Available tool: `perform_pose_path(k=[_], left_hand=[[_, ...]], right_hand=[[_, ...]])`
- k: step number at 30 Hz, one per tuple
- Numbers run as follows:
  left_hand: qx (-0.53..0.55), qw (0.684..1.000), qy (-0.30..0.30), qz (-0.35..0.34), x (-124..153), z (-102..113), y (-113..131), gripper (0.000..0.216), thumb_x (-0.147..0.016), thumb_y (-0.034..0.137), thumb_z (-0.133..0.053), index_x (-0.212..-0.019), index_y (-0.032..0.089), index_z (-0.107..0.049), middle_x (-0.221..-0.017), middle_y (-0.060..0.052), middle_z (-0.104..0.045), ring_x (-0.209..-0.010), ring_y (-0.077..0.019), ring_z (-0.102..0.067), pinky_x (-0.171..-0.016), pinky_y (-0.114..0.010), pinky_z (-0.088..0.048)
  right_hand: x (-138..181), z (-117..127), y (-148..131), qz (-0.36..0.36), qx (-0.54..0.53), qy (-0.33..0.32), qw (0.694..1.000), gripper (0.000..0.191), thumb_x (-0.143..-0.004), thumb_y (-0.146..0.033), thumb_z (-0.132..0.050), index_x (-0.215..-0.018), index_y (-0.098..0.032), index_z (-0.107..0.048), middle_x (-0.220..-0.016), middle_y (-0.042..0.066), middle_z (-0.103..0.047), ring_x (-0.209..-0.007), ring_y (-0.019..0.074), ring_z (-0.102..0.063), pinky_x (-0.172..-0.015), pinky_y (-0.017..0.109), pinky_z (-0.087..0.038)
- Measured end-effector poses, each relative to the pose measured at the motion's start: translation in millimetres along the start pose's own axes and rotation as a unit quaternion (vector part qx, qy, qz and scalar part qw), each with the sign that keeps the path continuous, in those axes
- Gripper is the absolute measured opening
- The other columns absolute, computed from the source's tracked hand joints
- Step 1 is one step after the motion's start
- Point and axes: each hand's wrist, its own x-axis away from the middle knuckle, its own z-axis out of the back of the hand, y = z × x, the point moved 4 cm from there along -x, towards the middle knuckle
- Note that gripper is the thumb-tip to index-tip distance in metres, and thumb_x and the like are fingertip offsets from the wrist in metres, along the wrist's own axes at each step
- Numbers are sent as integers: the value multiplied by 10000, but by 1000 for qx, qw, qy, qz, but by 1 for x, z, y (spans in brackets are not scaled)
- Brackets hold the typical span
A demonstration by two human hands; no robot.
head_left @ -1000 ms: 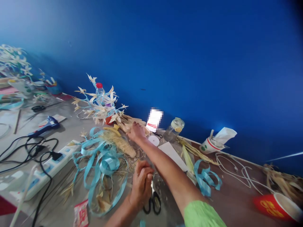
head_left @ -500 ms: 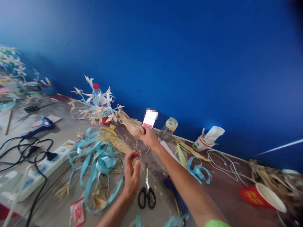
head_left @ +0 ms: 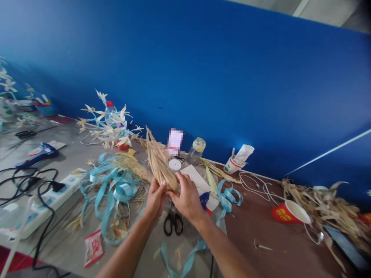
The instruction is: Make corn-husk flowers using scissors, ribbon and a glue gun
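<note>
A dried corn husk (head_left: 160, 164), pale tan and long, points up and away from me between my two hands. My left hand (head_left: 155, 199) pinches its lower left end. On the other side my right hand (head_left: 187, 195) grips the lower right end, fingers curled round it. Black-handled scissors (head_left: 173, 224) lie just below my hands, their blades partly hidden. To the left is a tangle of light blue ribbon (head_left: 123, 191) with a bundle of straw-like fibre (head_left: 135, 168) behind it. A white round spool (head_left: 174, 165) sits beyond the husk.
A branch of husk flowers (head_left: 108, 123) stands back left, near a power strip (head_left: 52, 200) and blue glue gun (head_left: 43, 152). Along the wall are a lit phone (head_left: 175, 142), a clear jar (head_left: 196, 150) and a paper cup (head_left: 233, 164). A red cup (head_left: 290, 212) lies right, beside husks (head_left: 327, 204).
My right hand has drawn back from the far husk pile with the corn husk. My left hand has closed on it too. The view has shifted to the right.
</note>
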Motion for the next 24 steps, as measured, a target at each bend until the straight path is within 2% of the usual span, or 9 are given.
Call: perform_pose_path(k=[3,6,9,13,16,19,24], left_hand=[[-15,1000,-7,5,2,-3,-2,390,-708,316,-664,-1061,217,-531,-1050,-39,-624,-926,-179,-604,-781,-282,-486],[-28,1000,-8,-1,1,-2,-3,393,-707,319,-664,-1061,222,-526,-1010,-26,-631,-912,-170,-606,-790,-283,-486],[-39,999,-11,6,1,0,-5,406,-699,319,-669,-1066,225,-522,-1018,-26,-636,-893,-164,-611,-760,-265,-492],[-71,997,-9,5,0,3,-11,413,-675,310,-687,-1045,200,-539,-1046,-47,-641,-902,-174,-612,-759,-264,-492],[-71,997,11,7,-1,6,-15,399,-655,291,-698,-1012,190,-554,-1022,-45,-649,-887,-170,-616,-760,-268,-496],[-46,998,24,30,-1,5,-14,425,-635,266,-701,-1028,196,-554,-1006,-37,-654,-869,-165,-626,-748,-274,-502],[-15,998,35,47,1,0,-6,467,-559,172,-712,-1003,185,-570,-993,-41,-663,-896,-188,-633,-770,-290,-503]], right_hand=[[-1,2,2,-2,-28,8,1000,512,-752,-257,-619,-1231,-143,-479,-1016,138,-554,-975,273,-535,-843,436,-465],[0,1,8,-19,-102,22,994,463,-783,-220,-579,-1233,-165,-486,-1023,126,-557,-984,244,-542,-856,391,-467],[2,0,19,-58,-166,38,984,344,-828,-242,-529,-1163,-166,-536,-1018,117,-581,-963,216,-560,-843,346,-468],[6,4,28,-95,-187,64,976,256,-880,-281,-437,-1064,-160,-567,-1020,113,-608,-971,196,-562,-863,314,-436],[6,5,33,-148,-174,76,971,267,-905,-315,-345,-894,-178,-574,-841,83,-619,-801,182,-568,-763,294,-436],[6,4,40,-214,-170,85,958,305,-902,-347,-294,-712,-211,-490,-643,28,-534,-609,163,-487,-620,275,-400],[6,-2,53,-252,-206,138,935,298,-887,-373,-291,-649,-226,-395,-590,-8,-442,-569,147,-426,-573,261,-366]])
